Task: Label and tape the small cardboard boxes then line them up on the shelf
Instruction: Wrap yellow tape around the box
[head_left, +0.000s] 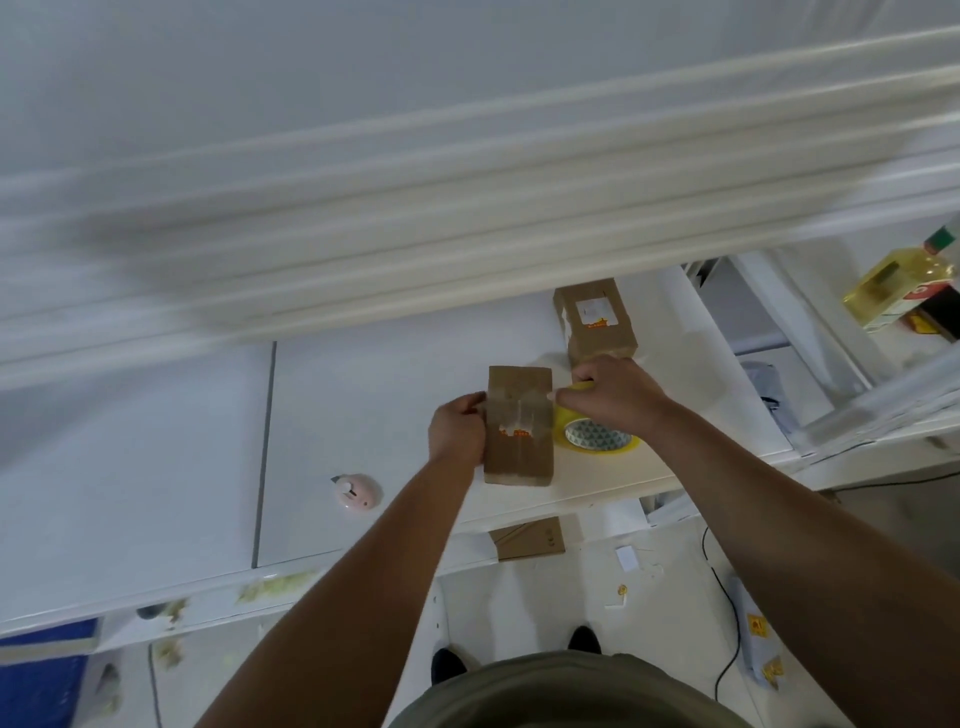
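Head view: looks down on the white counter (156, 467); the upper part is motion-blurred.
Left grip (457, 426): fingers curled round the left side of the near box (519, 457), holding it down.
Right grip (608, 395): narrow, curled over the top of the tape roll (592, 439), fingertips (563, 399) at the box's right edge; whether they also pinch a tape end, I cannot tell.
Box position: flat on the counter between the two grips, touching the left one, with the roll just right of it under the right grip.
Box look: brown cardboard, oblong, flaps shut, a clear tape band across the top over a white label with orange print; the print is unreadable.
Second box (595, 322): just beyond the right grip, brown, with a white label on top.
Weight guess: likely light; one grip pins it.
Stiffness guess: walls fairly stiff, the top seam softer, so press lightly there.
Surface guess: bare card gives good friction, the taped band is slicker.
Hold advice: take it by the two long sides, off the tape and label.
Tape risk: the strip may wrinkle or stick to fingers.
Cutter (358, 491): small and pink, left of and nearer than the left grip.
Oil bottle (898, 286): far right of the right grip.
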